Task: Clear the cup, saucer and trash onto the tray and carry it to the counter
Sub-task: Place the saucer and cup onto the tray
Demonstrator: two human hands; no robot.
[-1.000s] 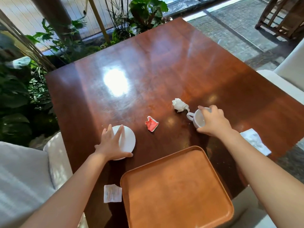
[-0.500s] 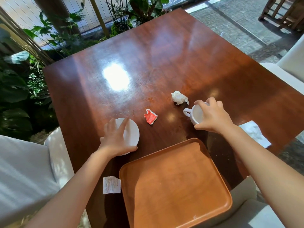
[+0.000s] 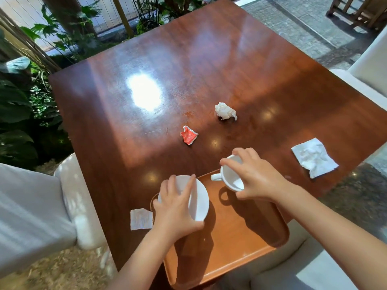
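Note:
My left hand [image 3: 174, 208] grips a white saucer [image 3: 199, 198], tilted, over the far left corner of the orange tray [image 3: 236, 243]. A white cup [image 3: 231, 177] is held from above by my right hand [image 3: 254, 176], just over the tray's far edge, handle pointing left. On the dark wooden table [image 3: 188, 70] lie a crumpled white tissue [image 3: 225, 110], a torn red packet [image 3: 188, 136], a flat white napkin [image 3: 314, 156] at the right edge and a small white paper slip [image 3: 140, 218] left of the tray.
White cushioned chairs stand at the left [image 3: 31, 206], at the near right [image 3: 303, 268] and at the far right [image 3: 370, 65]. Green plants [image 3: 23, 114] crowd the far left beyond the table. The tray overhangs the table's near edge.
Both hands have lifted their loads off the table and drawn them toward me: the saucer and the cup now hang over the tray instead of resting beyond it.

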